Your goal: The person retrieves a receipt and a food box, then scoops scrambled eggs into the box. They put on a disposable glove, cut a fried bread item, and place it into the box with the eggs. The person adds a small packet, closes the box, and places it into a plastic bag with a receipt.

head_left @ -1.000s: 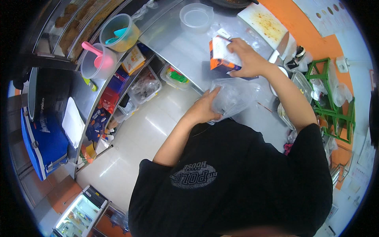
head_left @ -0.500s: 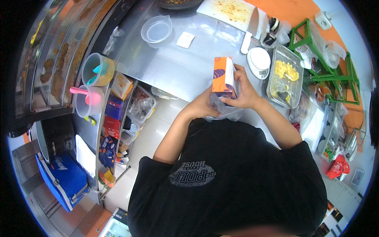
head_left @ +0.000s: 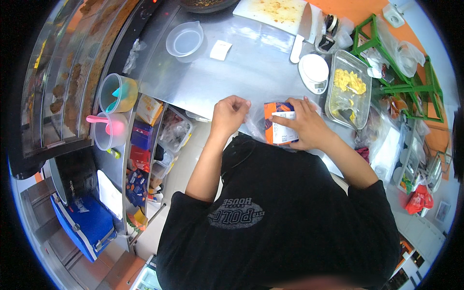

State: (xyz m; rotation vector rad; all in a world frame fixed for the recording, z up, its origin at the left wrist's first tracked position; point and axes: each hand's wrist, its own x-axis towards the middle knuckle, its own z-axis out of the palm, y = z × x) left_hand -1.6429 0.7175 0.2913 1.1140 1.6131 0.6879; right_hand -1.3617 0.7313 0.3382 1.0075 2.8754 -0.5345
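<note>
My right hand (head_left: 307, 124) grips a small orange, purple and white cardboard box (head_left: 282, 135), with the thumb across its white printed side and the fingers over its far end. A clear plastic bag (head_left: 254, 122) spreads out to the left of the box and partly around it. My left hand (head_left: 229, 116) is closed in a pinch at the bag's left edge, thumb against the fingertips. Both hands are at the near edge of the steel counter (head_left: 193, 86). How far the box sits inside the bag is hard to make out.
Beyond lie a clear bowl (head_left: 185, 39), a white paper slip (head_left: 220, 50), and a cutting board (head_left: 270, 14) with a knife (head_left: 300, 36). A white scale (head_left: 313, 72) and a tray of yellow food (head_left: 338, 104) stand right. Plastic jugs (head_left: 110, 130) stand left.
My left hand has left the box and moved left and up, drawing the bag's edge outward. The box has come down and tipped, its white side now facing up under my right hand.
</note>
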